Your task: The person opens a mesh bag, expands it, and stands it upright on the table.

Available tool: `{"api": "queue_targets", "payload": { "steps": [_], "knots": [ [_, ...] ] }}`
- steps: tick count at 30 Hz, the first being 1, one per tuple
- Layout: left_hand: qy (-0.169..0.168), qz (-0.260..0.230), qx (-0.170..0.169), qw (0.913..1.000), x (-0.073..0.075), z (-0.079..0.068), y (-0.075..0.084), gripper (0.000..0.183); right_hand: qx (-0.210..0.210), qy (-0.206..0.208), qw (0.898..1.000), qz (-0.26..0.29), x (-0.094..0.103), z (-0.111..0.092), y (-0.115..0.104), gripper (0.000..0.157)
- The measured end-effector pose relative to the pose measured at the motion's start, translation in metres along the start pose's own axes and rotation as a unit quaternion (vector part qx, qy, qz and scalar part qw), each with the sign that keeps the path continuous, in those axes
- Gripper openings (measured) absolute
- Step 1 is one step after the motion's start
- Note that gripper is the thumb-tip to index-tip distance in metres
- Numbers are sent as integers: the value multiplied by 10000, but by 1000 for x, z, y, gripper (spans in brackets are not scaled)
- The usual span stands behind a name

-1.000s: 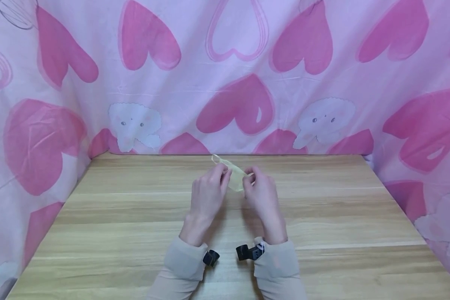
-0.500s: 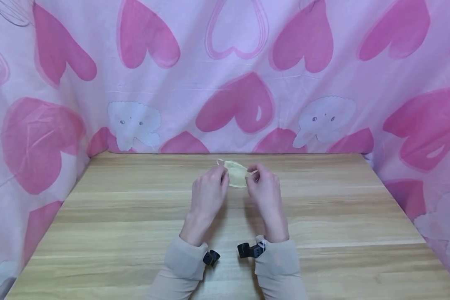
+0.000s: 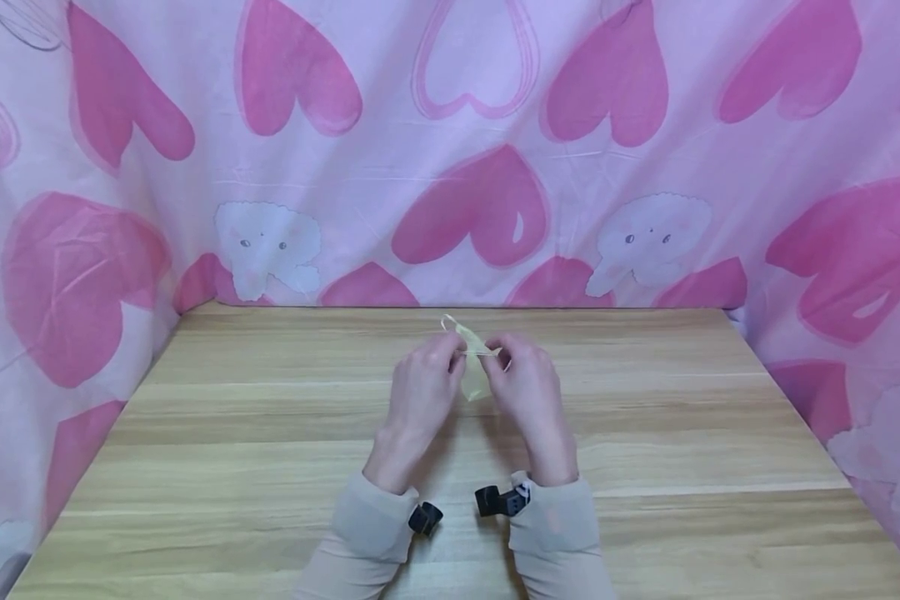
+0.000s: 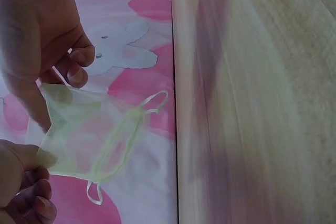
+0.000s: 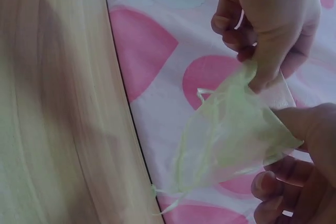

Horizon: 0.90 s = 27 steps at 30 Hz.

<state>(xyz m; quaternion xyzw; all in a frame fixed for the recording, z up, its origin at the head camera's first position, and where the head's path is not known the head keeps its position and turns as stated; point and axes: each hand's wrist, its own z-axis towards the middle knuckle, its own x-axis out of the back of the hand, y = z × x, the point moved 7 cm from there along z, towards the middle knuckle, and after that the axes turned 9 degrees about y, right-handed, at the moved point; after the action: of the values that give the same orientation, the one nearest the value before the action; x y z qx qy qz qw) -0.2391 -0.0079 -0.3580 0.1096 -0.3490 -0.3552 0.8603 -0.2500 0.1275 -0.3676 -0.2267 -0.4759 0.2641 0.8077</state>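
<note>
A small, sheer, pale yellow-green drawstring pouch (image 3: 475,385) is held up between both hands above the back of the table. My left hand (image 3: 425,379) pinches one side of it and my right hand (image 3: 527,375) pinches the other. In the left wrist view, the corners of the pouch (image 4: 79,145) sit between thumbs and fingers, and its gathered band with ribbon loops points away from the hands. Seen from the right wrist, the pouch (image 5: 231,124) is creased and see-through, its ribbon ends hanging loose. The fingertips behind the fabric are partly hidden.
A wood-grain table (image 3: 270,467) lies under the hands. Pink curtains (image 3: 480,100) printed with hearts and white animals hang behind it and at both sides. A small black camera (image 3: 425,518) sits at the left cuff and another black camera (image 3: 487,502) at the right.
The pouch spread out flatter between the hands half a second ago; now it is narrower, with a corner hanging lower. The hands have come slightly closer together.
</note>
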Motion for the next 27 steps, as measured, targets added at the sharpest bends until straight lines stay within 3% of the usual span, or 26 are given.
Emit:
{"api": "queue_targets", "payload": {
  "steps": [6,14,17,22,27],
  "knots": [
    [-241,38,170,9996,-3,0,-1,22,-175,88,9998,-24,1,0,3,4],
    [-464,-1,757,9961,-3,1,-8,26,-377,45,9989,288,1,2,6,7],
    [-694,-117,1140,9910,-7,-1,-12,32,-345,146,9987,353,3,3,6,11],
    [-1202,-605,1752,9753,-17,-7,-14,41,-280,285,9983,419,4,3,6,17],
    [-1222,-820,1645,9753,-18,-7,-12,40,-476,200,9970,569,3,1,9,17]
  ]
}}
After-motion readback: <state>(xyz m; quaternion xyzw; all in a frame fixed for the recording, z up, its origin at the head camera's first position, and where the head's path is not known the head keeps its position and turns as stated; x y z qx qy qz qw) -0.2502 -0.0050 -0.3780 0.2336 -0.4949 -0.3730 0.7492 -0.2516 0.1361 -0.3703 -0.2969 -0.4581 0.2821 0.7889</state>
